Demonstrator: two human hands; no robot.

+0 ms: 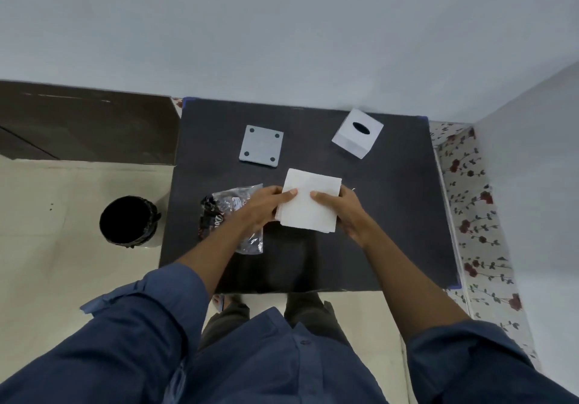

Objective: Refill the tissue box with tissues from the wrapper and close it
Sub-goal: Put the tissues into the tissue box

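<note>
A white stack of tissues [308, 212] is held above the middle of the dark table [391, 215]. My left hand [266, 204] grips its left edge, thumb on top. My right hand [344, 209] grips its right edge the same way. The clear and black plastic wrapper [219, 212] lies crumpled on the table under my left wrist. The white tissue box [357, 134], with its oval slot facing up, sits at the table's far right. Its square grey base lid [261, 146], with round dark pads at the corners, lies flat at the far middle, apart from the box.
A black-lined bin [128, 220] stands on the tiled floor left of the table. A floral cloth [470, 203] runs along the table's right side against the wall. A dark panel [87, 121] lies at the far left.
</note>
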